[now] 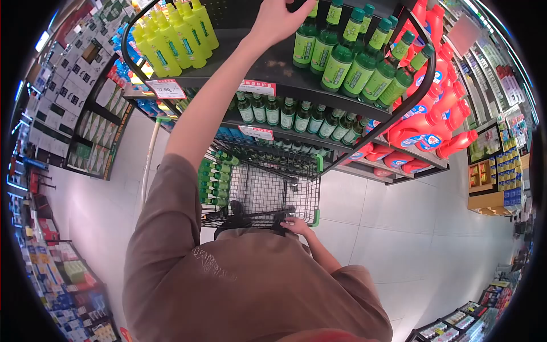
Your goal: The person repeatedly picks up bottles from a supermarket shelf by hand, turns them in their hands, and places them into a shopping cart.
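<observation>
My left hand (pixel 279 20) reaches up to the top shelf, beside the neck of a green bottle (pixel 305 47) with a bright green label. Its fingertips are cut off by the upper edge of the view, so its grip cannot be made out. Several matching green bottles (pixel 360 71) stand to the right. Low at my waist, my right hand (pixel 294 224) has curled fingers by a dark item at the near end of a wire shopping cart (pixel 268 185); what they hold is unclear. Green-capped bottles (pixel 213 185) lie stacked in the cart's left side.
Yellow pump bottles (pixel 174 43) stand at the shelf's left end. A lower shelf carries smaller green bottles (pixel 286 115). Red detergent bottles (pixel 421 131) project from the rack at right. A black metal rail (pixel 413 85) bounds the upper shelf. Tiled floor (pixel 387 228) lies right of the cart.
</observation>
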`<state>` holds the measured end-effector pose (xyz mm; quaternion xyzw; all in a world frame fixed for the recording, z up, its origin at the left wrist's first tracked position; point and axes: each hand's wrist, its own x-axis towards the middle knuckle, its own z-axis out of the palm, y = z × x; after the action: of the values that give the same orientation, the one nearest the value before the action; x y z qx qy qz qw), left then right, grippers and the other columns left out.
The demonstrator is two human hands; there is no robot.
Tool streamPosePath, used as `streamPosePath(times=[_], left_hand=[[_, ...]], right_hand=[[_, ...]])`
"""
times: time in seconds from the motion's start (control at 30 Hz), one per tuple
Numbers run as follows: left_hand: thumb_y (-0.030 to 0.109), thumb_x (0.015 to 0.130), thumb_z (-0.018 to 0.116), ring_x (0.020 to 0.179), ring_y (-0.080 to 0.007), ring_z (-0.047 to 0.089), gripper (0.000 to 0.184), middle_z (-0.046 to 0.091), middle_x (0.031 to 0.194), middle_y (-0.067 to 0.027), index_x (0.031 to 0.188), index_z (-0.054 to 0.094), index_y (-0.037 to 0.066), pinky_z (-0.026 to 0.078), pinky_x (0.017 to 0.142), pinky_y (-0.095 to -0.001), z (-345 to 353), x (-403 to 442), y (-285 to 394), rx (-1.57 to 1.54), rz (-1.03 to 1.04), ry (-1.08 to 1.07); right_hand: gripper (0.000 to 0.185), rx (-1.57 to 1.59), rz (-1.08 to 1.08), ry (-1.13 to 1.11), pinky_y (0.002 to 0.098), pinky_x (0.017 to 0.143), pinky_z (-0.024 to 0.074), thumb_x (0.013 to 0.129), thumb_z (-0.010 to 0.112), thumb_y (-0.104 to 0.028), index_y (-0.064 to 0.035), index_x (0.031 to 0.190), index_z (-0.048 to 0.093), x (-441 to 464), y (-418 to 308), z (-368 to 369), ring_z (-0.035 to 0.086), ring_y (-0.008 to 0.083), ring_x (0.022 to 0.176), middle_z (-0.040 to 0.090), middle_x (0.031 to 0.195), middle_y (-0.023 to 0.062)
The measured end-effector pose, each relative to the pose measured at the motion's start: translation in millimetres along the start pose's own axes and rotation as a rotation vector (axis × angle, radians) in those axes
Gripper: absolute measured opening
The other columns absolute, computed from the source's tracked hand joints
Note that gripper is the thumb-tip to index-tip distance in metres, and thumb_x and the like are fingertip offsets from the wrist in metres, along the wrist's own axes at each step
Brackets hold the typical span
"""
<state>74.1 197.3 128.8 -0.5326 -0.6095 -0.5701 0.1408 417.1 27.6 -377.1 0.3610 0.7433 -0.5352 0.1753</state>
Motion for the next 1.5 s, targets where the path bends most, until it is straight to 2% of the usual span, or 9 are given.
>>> streamPosePath(times=[0.27, 0.57, 0.73, 0.9, 1.0, 1.13, 1.3, 1.33, 1.5], left_hand=[[0.023, 0.084, 0.063, 0.080, -0.0207, 0.064, 0.029, 0.065, 0.084, -0.0140, 0.097, 0.054, -0.001, 0.050, 0.069, -0.0335, 20.5, 5.2, -9.8, -0.117, -0.111, -0.205], [0.016, 0.085, 0.060, 0.068, -0.0170, 0.062, 0.020, 0.063, 0.074, -0.0113, 0.095, 0.054, -0.001, 0.048, 0.063, -0.0299, -5.7, -5.2, -15.6, -0.139, -0.098, 0.178], [0.014, 0.092, 0.051, 0.082, -0.0095, 0.056, 0.018, 0.061, 0.089, -0.0039, 0.103, 0.054, 0.000, 0.045, 0.074, -0.0239, -75.6, -23.4, 1.8, -0.471, -0.033, 0.284], [0.017, 0.094, 0.050, 0.081, -0.0093, 0.056, 0.021, 0.060, 0.090, -0.0023, 0.105, 0.054, 0.000, 0.045, 0.071, -0.0234, -143.5, -83.6, 27.1, -0.855, -0.253, 0.389], [0.024, 0.096, 0.043, 0.081, -0.0159, 0.056, 0.036, 0.056, 0.097, -0.0044, 0.122, 0.044, -0.001, 0.048, 0.072, -0.0296, -178.7, -131.2, 25.2, -0.832, -0.356, 0.234], [0.025, 0.096, 0.043, 0.082, -0.0161, 0.056, 0.038, 0.054, 0.099, -0.0043, 0.123, 0.044, -0.001, 0.049, 0.073, -0.0320, -211.2, -183.9, 25.2, -1.017, -0.639, 0.178], [0.023, 0.092, 0.052, 0.083, -0.0155, 0.058, 0.035, 0.057, 0.102, -0.0062, 0.118, 0.050, 0.000, 0.049, 0.073, -0.0293, -229.3, -215.8, 12.6, -0.897, -0.765, 0.181], [0.024, 0.091, 0.055, 0.082, -0.0151, 0.059, 0.035, 0.059, 0.101, -0.0068, 0.116, 0.052, 0.001, 0.049, 0.072, -0.0283, -231.5, -219.7, 6.3, -0.847, -0.769, 0.168], [0.027, 0.087, 0.062, 0.078, -0.0135, 0.060, 0.033, 0.061, 0.094, -0.0054, 0.109, 0.055, 0.004, 0.049, 0.068, -0.0263, -242.3, -234.5, -12.9, -0.759, -0.851, 0.190]], right_hand=[[0.063, 0.044, -0.026, 0.064, 0.0348, 0.089, 0.0456, 0.073, 0.063, -0.056, -0.0053, 0.111, 0.062, -11.3, 2.0, -0.5, 0.059, 0.0291, 0.103, 0.063, 0.108, 0.0158], [0.057, 0.102, -0.134, 0.231, 0.0362, 0.087, 0.0461, 0.074, 0.065, -0.052, -0.0040, 0.105, 0.064, -8.2, -18.7, -2.9, 0.060, 0.0299, 0.100, 0.063, 0.106, 0.0168], [0.039, 0.107, -0.364, 0.559, 0.0303, 0.083, 0.0460, 0.076, 0.071, -0.034, -0.0020, 0.097, 0.065, -7.8, -72.7, -17.4, 0.060, 0.0231, 0.094, 0.062, 0.101, 0.0162], [0.050, 0.892, -0.541, 0.000, 0.0360, 0.095, 0.0400, 0.091, 0.053, -0.031, -0.0084, 0.132, 0.036, -51.3, -214.6, -56.9, 0.049, 0.0241, 0.116, 0.047, 0.126, 0.0121], [0.063, 1.166, -0.741, -0.256, 0.0443, 0.099, 0.0374, 0.091, 0.047, -0.042, -0.0122, 0.140, 0.021, -81.2, -289.8, -67.0, 0.043, 0.0289, 0.122, 0.037, 0.136, 0.0138], [0.062, 1.252, -0.861, -0.376, 0.0419, 0.098, 0.0383, 0.092, 0.048, -0.038, -0.0073, 0.139, 0.022, -101.4, -336.9, -54.8, 0.048, 0.0281, 0.116, 0.041, 0.133, 0.0149], [0.053, 0.800, -0.861, -0.213, 0.0345, 0.091, 0.0413, 0.092, 0.049, -0.030, 0.0013, 0.132, 0.032, -105.7, -345.6, -23.4, 0.053, 0.0229, 0.102, 0.050, 0.122, 0.0166], [0.044, 0.987, -0.821, -0.368, 0.0316, 0.090, 0.0402, 0.094, 0.046, -0.021, 0.0006, 0.131, 0.035, -108.8, -349.8, -18.1, 0.053, 0.0181, 0.103, 0.053, 0.119, 0.0138], [0.042, 1.164, -0.723, -0.594, 0.0297, 0.081, 0.0416, 0.095, 0.043, -0.025, 0.0001, 0.128, 0.037, -106.8, -353.0, 4.1, 0.054, 0.0200, 0.096, 0.052, 0.118, 0.0153]])
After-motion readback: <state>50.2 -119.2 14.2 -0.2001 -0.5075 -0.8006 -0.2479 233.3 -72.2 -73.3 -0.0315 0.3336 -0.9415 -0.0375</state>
